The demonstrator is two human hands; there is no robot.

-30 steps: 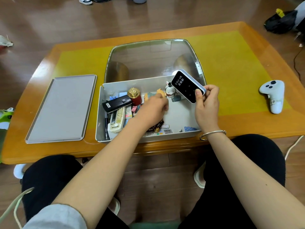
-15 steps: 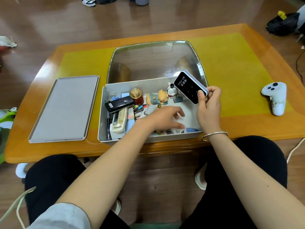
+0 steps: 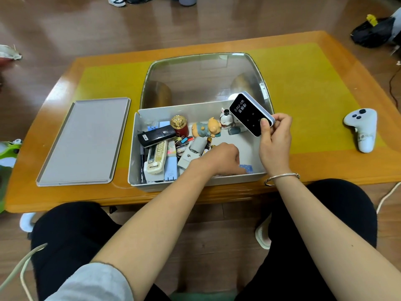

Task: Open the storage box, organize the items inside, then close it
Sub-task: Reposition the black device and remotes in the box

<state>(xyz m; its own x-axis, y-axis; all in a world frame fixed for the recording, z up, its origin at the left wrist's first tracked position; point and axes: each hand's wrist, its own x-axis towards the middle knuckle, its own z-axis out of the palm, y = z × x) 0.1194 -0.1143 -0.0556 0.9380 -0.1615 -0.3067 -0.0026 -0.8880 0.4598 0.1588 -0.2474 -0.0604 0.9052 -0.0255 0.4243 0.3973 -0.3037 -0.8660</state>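
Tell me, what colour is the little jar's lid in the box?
Gold. The jar has a red body, seen in the head view.

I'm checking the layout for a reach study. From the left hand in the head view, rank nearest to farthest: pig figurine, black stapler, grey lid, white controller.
1. Tan pig figurine, just behind the left hand.
2. Black stapler, box's left side.
3. White game controller, table's right.
4. Flat grey lid, table's left; close to third.

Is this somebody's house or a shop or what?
Probably a room in a home, maybe a living room. There's a low wooden coffee table on a wood floor, a storage box full of household odds and ends like a remote control, and a game controller.
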